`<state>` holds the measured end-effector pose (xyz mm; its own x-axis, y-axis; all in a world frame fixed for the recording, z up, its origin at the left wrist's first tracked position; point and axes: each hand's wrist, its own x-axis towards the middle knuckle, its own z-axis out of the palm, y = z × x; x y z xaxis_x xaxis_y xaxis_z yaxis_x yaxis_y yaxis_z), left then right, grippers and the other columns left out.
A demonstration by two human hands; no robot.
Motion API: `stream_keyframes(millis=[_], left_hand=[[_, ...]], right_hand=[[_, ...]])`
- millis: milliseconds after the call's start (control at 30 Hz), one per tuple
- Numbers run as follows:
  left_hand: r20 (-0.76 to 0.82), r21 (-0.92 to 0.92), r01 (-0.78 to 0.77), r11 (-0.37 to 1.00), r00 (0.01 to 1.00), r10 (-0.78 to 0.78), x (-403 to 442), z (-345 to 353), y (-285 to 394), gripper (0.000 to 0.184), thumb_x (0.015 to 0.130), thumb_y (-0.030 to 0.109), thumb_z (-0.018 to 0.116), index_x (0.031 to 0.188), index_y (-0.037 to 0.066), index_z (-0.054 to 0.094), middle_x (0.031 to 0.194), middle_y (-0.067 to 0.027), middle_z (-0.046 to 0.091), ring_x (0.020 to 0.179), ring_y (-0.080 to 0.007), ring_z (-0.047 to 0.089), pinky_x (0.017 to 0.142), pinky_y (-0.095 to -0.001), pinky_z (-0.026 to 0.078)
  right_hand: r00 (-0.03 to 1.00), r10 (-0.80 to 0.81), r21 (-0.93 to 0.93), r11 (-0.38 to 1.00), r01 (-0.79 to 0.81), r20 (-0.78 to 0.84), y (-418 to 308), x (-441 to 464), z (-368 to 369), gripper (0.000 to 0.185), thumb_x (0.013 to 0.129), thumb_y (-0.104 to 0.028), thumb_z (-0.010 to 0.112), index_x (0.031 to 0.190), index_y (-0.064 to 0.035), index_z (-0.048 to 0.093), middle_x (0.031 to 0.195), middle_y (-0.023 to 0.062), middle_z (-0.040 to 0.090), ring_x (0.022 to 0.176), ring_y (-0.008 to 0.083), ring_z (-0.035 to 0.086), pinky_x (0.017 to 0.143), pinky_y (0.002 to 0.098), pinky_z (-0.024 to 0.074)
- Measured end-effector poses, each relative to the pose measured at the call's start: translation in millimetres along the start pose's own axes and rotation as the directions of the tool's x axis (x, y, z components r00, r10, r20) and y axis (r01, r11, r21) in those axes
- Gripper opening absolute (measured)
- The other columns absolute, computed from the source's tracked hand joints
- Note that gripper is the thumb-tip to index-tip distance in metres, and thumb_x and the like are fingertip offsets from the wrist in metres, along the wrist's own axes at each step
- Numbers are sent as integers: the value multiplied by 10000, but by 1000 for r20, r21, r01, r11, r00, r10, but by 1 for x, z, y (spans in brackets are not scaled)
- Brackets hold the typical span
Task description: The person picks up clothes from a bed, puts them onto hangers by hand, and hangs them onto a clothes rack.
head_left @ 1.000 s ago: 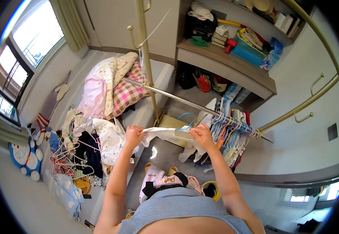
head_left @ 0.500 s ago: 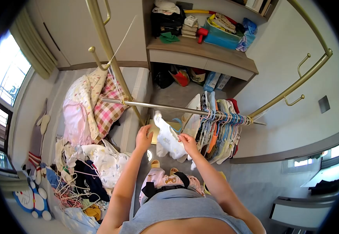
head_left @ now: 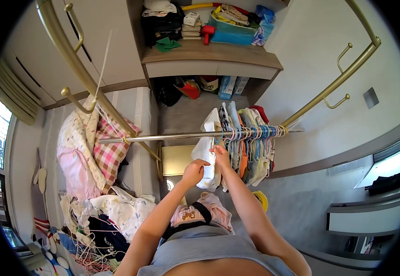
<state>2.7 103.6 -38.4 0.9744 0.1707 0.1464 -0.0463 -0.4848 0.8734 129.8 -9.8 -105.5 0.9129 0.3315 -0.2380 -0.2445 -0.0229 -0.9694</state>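
A white baby garment [head_left: 206, 156] hangs below the metal rail [head_left: 172, 136], at the left end of a row of small clothes [head_left: 248, 152] on hangers. Part of a blue hanger shows at its top, close to the rail. My right hand [head_left: 222, 157] is closed at the garment's upper edge near this hanger, fingertips pinched together. Lower and to the left, my left hand [head_left: 195, 172] has its bent fingers closed on the cloth's left side. What lies under the left fingertips is partly hidden.
On the bed [head_left: 140, 110] at left lie a checked pillow [head_left: 112, 147], a pink cloth and a heap of clothes with loose hangers [head_left: 99, 248]. Gold posts [head_left: 71, 50] frame the rail. A wooden desk [head_left: 200, 53] stands behind; a yellow object [head_left: 261, 200] is on the floor.
The garment has moved from in front of the rail to the left end of the hanging row. My left hand, formerly apart from it, has come right onto the cloth. The view has shifted.
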Motion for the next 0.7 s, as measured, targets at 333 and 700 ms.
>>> stream_keyframes(millis=[333, 700], left_hand=[[-110, 20, 166, 986, 981, -163, 4, 18, 30, 258, 719, -61, 482, 887, 39, 650, 883, -141, 623, 797, -308, 596, 714, -363, 479], [-355, -21, 294, 956, 891, -282, -15, 40, 35, 224, 771, -29, 500, 915, 46, 654, 904, -117, 641, 784, -250, 631, 714, -324, 508]], right_hand=[[992, -36, -132, 991, 19, -121, 41, 65, -36, 159, 835, 4, 504, 948, 2, 617, 818, 87, 657, 739, 146, 611, 696, 251, 455], [971, -188, -912, 355, 205, 145, 28, 71, -72, 207, 738, -244, 579, 714, -47, 638, 726, 158, 629, 701, 354, 601, 631, 448, 457]])
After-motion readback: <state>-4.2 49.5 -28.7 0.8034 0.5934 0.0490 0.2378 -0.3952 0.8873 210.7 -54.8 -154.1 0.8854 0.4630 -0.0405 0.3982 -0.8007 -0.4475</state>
